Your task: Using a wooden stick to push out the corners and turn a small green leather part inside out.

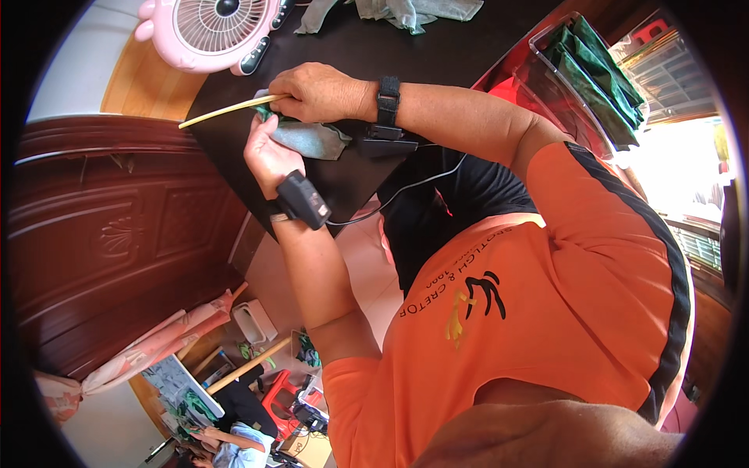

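Note:
My right hand (316, 90) is closed, its thumb and fingers pinching a thin pale yellow stick (222, 113) that points out to the left. Just below it, my left hand (269, 156) has its thumb up against a small grey-green piece of cloth (312, 140), gripping its upper end. The cloth lies along the dark table (328, 181) and reaches under my right wrist. Whether the stick's hidden end goes into the cloth cannot be made out. Both wrists wear black bands, with a dark box on the left one.
A pink fan (222, 31) stands at the far left of the table. More grey-green cloth pieces (402, 12) lie at its far edge. A clear bin of green cloth (589, 78) is on the right. A cable (413, 186) hangs between my wrists. Another person (242, 444) works at lower left.

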A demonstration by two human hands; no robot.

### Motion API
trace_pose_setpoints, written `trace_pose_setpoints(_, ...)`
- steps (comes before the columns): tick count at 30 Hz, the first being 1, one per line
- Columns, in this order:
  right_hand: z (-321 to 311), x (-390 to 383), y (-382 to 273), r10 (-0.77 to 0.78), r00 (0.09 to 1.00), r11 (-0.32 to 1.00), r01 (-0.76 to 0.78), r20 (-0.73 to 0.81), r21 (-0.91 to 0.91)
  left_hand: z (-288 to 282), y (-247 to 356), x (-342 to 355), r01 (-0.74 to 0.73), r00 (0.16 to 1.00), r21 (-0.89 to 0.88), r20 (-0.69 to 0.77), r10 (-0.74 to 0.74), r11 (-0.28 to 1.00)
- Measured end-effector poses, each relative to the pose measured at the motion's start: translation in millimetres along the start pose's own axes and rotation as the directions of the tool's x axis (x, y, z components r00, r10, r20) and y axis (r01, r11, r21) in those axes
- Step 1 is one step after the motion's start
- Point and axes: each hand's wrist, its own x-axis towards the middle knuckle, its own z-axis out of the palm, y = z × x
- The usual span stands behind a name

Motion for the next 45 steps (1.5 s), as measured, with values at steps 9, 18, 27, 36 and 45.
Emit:
trace_pose_setpoints(9,2,0,-4,-0.103,0.994,0.993,0.101,0.024,0.064,-15,-12,15,-0.374,0.834,0.678,-0.052,0.549,0.632)
trace_pose_setpoints(18,3,-1,-7,-0.128,0.991,0.990,0.127,0.026,0.060,-6,-12,18,-0.357,0.733,0.826,-0.042,0.679,0.436)
trace_pose_setpoints(27,2,-3,-13,0.002,0.996,0.999,0.002,0.092,-0.039,-9,-9,5,-0.150,0.953,0.185,-0.234,0.191,0.971)
trace_pose_setpoints(36,3,2,2,0.011,0.999,0.998,-0.009,0.034,-0.063,-16,-5,6,0.055,0.998,-0.041,-0.001,-0.056,0.998)
trace_pose_setpoints(45,-2,9,7,0.066,0.983,0.987,-0.089,0.173,0.131,-29,-4,9,0.063,0.993,-0.204,-0.087,-0.082,0.977)
